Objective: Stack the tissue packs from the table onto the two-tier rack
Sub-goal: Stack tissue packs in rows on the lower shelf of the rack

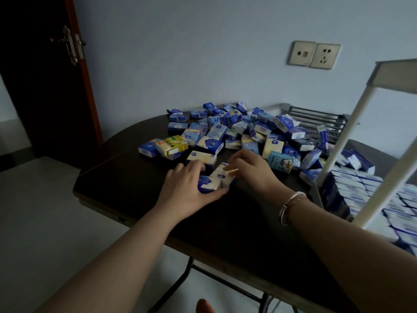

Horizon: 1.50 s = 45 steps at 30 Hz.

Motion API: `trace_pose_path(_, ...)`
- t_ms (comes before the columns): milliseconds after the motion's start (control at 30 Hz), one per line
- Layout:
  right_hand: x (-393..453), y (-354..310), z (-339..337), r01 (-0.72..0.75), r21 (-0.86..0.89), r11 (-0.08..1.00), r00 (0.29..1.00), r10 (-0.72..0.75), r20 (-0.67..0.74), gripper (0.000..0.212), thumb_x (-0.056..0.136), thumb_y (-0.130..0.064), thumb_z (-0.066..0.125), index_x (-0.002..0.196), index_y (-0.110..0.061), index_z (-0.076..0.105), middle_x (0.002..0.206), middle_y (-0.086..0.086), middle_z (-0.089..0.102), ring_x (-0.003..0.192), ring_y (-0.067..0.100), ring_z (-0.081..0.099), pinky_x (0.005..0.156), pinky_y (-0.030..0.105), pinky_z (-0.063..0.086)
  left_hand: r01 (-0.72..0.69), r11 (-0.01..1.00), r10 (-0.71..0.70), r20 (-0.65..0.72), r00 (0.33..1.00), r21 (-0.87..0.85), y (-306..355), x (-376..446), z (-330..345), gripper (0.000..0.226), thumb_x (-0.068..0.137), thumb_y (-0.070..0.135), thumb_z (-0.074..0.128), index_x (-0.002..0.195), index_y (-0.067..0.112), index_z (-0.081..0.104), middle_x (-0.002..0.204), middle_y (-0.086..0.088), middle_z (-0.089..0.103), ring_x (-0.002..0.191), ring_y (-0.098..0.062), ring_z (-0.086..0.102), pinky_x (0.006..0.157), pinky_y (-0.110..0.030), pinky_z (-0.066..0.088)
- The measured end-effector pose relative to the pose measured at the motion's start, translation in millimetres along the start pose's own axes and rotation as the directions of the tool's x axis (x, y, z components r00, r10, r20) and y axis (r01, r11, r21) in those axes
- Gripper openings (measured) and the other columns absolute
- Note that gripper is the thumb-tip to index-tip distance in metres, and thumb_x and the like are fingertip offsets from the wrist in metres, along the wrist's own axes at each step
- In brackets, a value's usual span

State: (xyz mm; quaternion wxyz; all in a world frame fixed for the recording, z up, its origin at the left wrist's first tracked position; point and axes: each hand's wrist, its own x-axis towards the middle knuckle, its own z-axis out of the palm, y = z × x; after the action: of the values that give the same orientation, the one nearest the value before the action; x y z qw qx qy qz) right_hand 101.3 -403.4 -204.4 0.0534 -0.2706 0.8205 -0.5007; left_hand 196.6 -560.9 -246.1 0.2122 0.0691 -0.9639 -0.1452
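On the dark worktop (126, 188), both arms reach forward: the left hand (185, 184) grips a blue tissue pack (206, 184), the right hand (250, 170) pinches a neighbouring pack (222, 173).

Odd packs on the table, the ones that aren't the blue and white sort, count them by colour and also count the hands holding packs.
Yellow and green pack: 1
Light blue cartoon pack: 1
Hands holding packs, left and right: 2
Total: 4
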Motion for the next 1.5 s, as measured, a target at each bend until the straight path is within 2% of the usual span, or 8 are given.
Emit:
trace_pose_path(167, 9.6, -1.7, -2.1, -0.016, 0.205, 0.979, 0.993, 0.039, -0.111, 0.022, 0.092, -0.011, 0.043, 0.087, -0.001, 0.061, 0.088, 0.018, 0.070, 0.071, 0.032, 0.070, 0.057, 0.026, 0.051, -0.086, 0.996, 0.086, 0.001, 0.996, 0.023, -0.8, -2.4, -1.1, 0.088, 0.067, 0.090, 0.033, 0.140, 0.040, 0.033, 0.135, 0.017, 0.047, 0.120, -0.014, 0.038, 0.104, -0.036, 0.024)
trace_pose_path(267, 31.7, -0.4, 8.7, 0.063, 0.056, 0.996, 0.990, -0.055, -0.130, 0.022, 0.092, -0.017, 0.043, 0.088, -0.013, 0.064, 0.094, 0.004, 0.068, 0.091, 0.021, 0.063, 0.081, 0.034, 0.050, -0.160, 0.987, 0.160, 0.065, 0.985, -0.018, -4.3, -1.6, 1.3, 0.073, 0.078, 0.076, 0.044, 0.142, 0.043, 0.034, 0.147, 0.020, 0.036, 0.135, -0.010, 0.028, 0.116, -0.039, 0.009)
trace_pose_path(367, 56.2, 2.8, 23.3, 0.028, -0.135, 0.990, 0.992, -0.010, 0.128, 0.033, 0.098, -0.024, 0.034, 0.119, -0.026, 0.060, 0.129, 0.000, 0.055, 0.124, 0.020, 0.047, 0.109, 0.039, 0.033, -0.165, 0.984, 0.171, 0.094, 0.981, -0.066, -5.4, 0.4, 2.1, 0.060, 0.083, 0.065, 0.049, 0.138, 0.043, 0.041, 0.145, 0.019, 0.040, 0.134, -0.008, 0.034, 0.117, -0.044, 0.014)
trace_pose_path(600, 66.0, 24.0, 22.4, 0.058, -0.614, 0.787, 0.961, 0.122, 0.247, 0.046, 0.100, -0.046, 0.017, 0.142, -0.041, 0.034, 0.157, -0.005, 0.020, 0.146, 0.029, 0.007, 0.116, 0.053, 0.011, -0.057, 0.997, 0.057, -0.008, 0.998, -0.046, -0.9, 0.3, 1.9, 0.054, 0.073, 0.071, 0.045, 0.110, 0.032, 0.056, 0.111, 0.015, 0.059, 0.099, -0.010, 0.056, 0.092, -0.038, 0.043)
trace_pose_path(733, 41.0, 19.0, 6.5, 0.090, -0.698, 0.710, 0.995, -0.030, 0.097, 0.042, 0.100, -0.044, 0.026, 0.124, -0.024, 0.054, 0.142, -0.001, 0.044, 0.138, 0.025, 0.027, 0.109, 0.048, 0.028, 0.002, 1.000, -0.003, 0.087, 0.996, 0.002, 5.7, -0.9, -1.0, 0.072, 0.078, 0.066, 0.056, 0.136, 0.027, 0.039, 0.143, 0.009, 0.043, 0.123, -0.013, 0.046, 0.102, -0.040, 0.040)
trace_pose_path(933, -11.2, 6.1, -15.2, -0.018, -0.715, 0.699, 1.000, 0.029, 0.002, 0.032, 0.094, -0.047, 0.046, 0.105, -0.017, 0.049, 0.104, 0.005, 0.061, 0.094, 0.023, 0.059, 0.079, 0.041, 0.050, 0.000, 1.000, 0.006, 0.224, 0.975, -0.027, 15.5, -18.2, -17.3, 0.071, 0.078, 0.064, 0.057, 0.137, 0.031, 0.034, 0.127, 0.009, 0.054, 0.115, -0.014, 0.052, 0.103, -0.042, 0.038)
trace_pose_path(1100, -55.7, 1.6, -10.8, -0.145, -0.611, 0.778, 0.987, 0.066, -0.149, 0.021, 0.086, -0.035, 0.062, 0.089, -0.018, 0.049, 0.091, 0.001, 0.062, 0.083, 0.021, 0.058, 0.065, 0.034, 0.047, -0.009, 0.974, 0.064, 0.237, 0.969, -0.226, 26.9, -53.7, -29.3, 0.041, 0.073, 0.059, 0.065, 0.098, 0.036, 0.042, 0.109, 0.010, 0.057, 0.093, -0.009, 0.056, 0.073, -0.027, 0.045)
trace_pose_path(1500, -122.1, -7.9, -40.9, -0.156, -0.646, 0.747, 0.974, 0.006, -0.228, 0.035, 0.084, -0.047, 0.062, 0.076, -0.014, 0.053, 0.073, 0.001, 0.055, 0.070, 0.021, 0.055, 0.055, 0.029, 0.036, -0.119, 0.966, 0.183, 0.281, 0.942, -0.230, 78.3, -95.8, -49.1, 0.072, 0.059, 0.086, 0.051, 0.107, 0.031, 0.054, 0.121, 0.018, 0.045, 0.113, -0.004, 0.046, 0.092, -0.031, 0.047)
